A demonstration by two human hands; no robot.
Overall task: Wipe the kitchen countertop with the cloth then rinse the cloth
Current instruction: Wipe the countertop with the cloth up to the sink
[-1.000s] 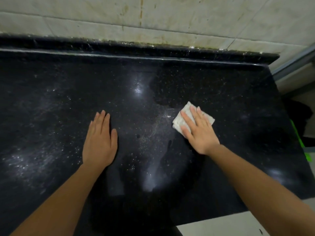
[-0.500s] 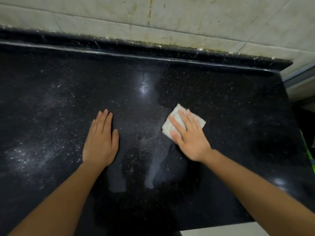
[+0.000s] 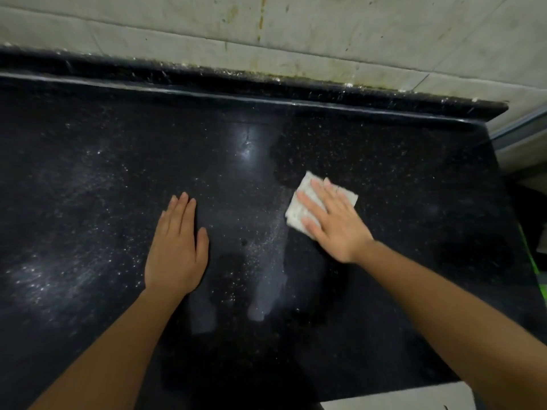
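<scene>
A small folded white cloth [image 3: 297, 210] lies on the black speckled countertop [image 3: 88, 173], right of centre. My right hand [image 3: 334, 224] presses flat on it with the fingers spread, covering its near right part. My left hand [image 3: 176, 251] rests palm down on the bare counter, about a hand's width left of the cloth, holding nothing. White dust and smeared streaks [image 3: 266, 261] cover the counter between the hands and on the left side.
A raised black ledge [image 3: 266, 84] runs along the back under a stained tiled wall [image 3: 296, 31]. The counter ends at its right edge [image 3: 503, 202], beyond which lie dark space and a green item [image 3: 531, 261]. Pale floor [image 3: 399, 399] shows below the front edge.
My right hand slid the cloth left toward my left hand, then a little back to the right and away from me. My left hand stayed in place.
</scene>
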